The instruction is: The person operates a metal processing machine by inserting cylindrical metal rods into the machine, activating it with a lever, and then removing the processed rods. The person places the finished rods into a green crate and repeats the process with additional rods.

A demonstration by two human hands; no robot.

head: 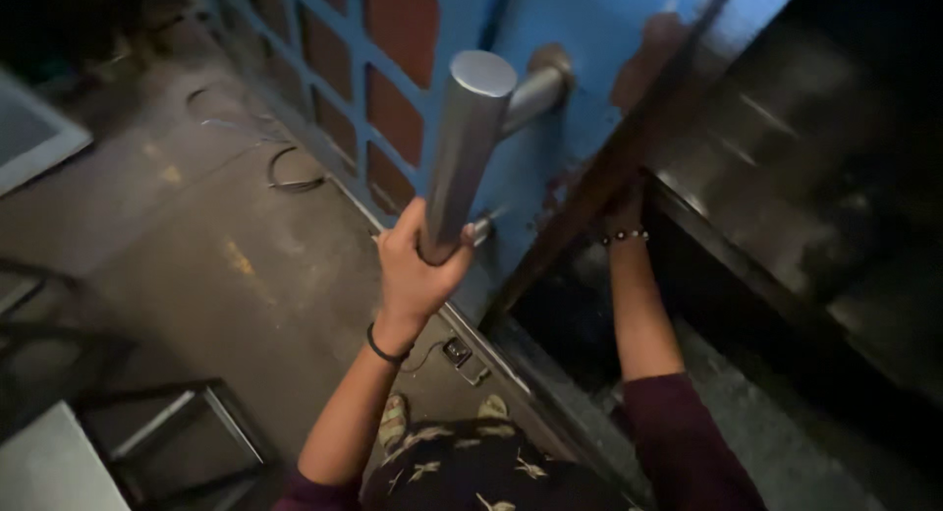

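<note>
The left hand (417, 265) is shown closed around the lower end of a thick cylindrical metal door handle (464, 147); the fingers are wrapped fully about the bar and the thumb is pressed against its near side, so that no gap is left in the grip. A dark band (385, 352) is worn at the wrist just below this hand. Above the hand, the handle rises at a slant to a flat round top, and beside that top a short metal bracket (535, 90) is seen joining it to the blue door (580, 69). Up and to the left of the hand, the door face is divided by a blue grid into reddish-brown panels (393, 113).

The right hand (621, 204) is raised to the right of the left hand and is laid against the dark edge of the door (609, 167), where blue paint gives way to a dark strip. Its fingers are lost in shadow, so how far it is open, and whether the edge is gripped or merely touched, cannot be told. A beaded bracelet (625, 237) is worn at its wrist, and a dark maroon sleeve (678, 442) covers the arm lower down.

To the right of the right hand a dark opening is seen. Below the left hand lie a grey concrete floor (196, 246), sandalled feet (395, 420), and a small dark fitting (457, 351) near the door's lower rail. Far to the lower left of that hand a metal frame (167, 423) is visible.
</note>
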